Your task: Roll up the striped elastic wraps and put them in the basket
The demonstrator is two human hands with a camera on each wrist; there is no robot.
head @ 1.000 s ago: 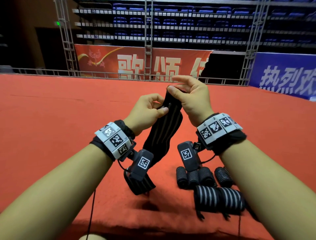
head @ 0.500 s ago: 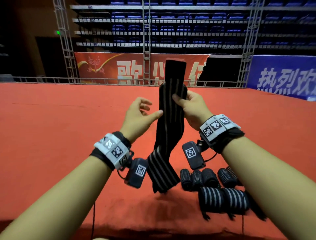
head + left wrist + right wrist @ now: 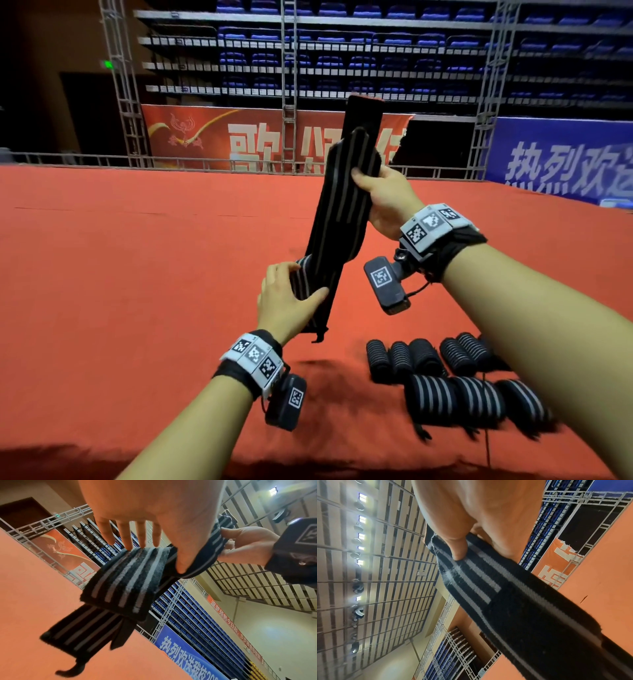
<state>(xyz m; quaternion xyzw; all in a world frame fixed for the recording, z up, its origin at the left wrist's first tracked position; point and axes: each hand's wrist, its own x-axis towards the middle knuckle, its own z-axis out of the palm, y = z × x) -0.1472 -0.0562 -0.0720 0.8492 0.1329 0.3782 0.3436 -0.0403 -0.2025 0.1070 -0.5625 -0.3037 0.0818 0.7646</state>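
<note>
A long black ribbed elastic wrap with pale grey stripes hangs stretched in the air above the matte orange-red carpeted floor. The right hand pinches its upper part; the left hand grips its folded, fuzzy lower end between thumb and straight fingers. Tight cylindrical rolled striped wraps lie on the floor nearby.

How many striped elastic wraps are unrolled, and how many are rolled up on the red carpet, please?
Held up: unrolled black elastic wrap with grey stripes: 1
Lying on the red carpet: rolled-up striped wraps: 8 visible; the right forearm may hide more
Total: 9 visible
</note>
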